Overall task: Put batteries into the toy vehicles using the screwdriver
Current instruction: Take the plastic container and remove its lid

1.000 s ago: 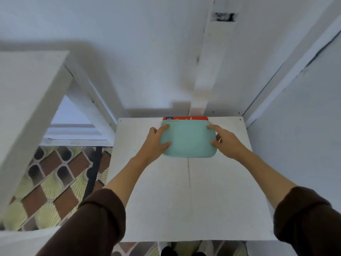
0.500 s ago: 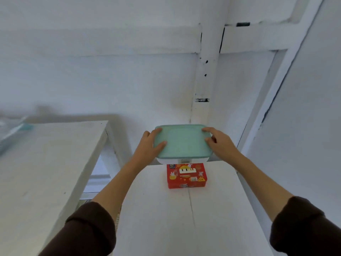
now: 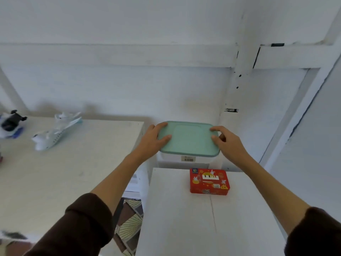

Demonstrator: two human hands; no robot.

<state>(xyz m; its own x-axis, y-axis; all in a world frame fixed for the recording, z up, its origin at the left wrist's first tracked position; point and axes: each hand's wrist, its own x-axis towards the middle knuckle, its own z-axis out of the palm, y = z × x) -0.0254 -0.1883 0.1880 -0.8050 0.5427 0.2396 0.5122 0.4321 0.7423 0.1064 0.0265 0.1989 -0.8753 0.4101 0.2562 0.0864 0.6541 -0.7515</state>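
Toy vehicles sit untouched on the long table [image 3: 77,174] to our left: a white toy airplane [image 3: 55,131] and a dark toy vehicle [image 3: 11,123] at the far left edge, well apart from our hands. Left hand [image 3: 152,140] and right hand [image 3: 227,142] grip opposite short ends of the lidded container [image 3: 188,143], thumbs lying on the green lid, fingers curled around the rim. We hold it in the air, beyond the red tin [image 3: 209,181] on the small white stand [image 3: 184,218]. No screwdriver or batteries are visible; whether the container holds them we cannot tell. Judgement: container looks like stiff, smooth plastic, probably light, so a two-handed rim grip suits it. Airplane looks hard, hollow and light; wings likely fragile. Take it by the fuselage, not the wings.
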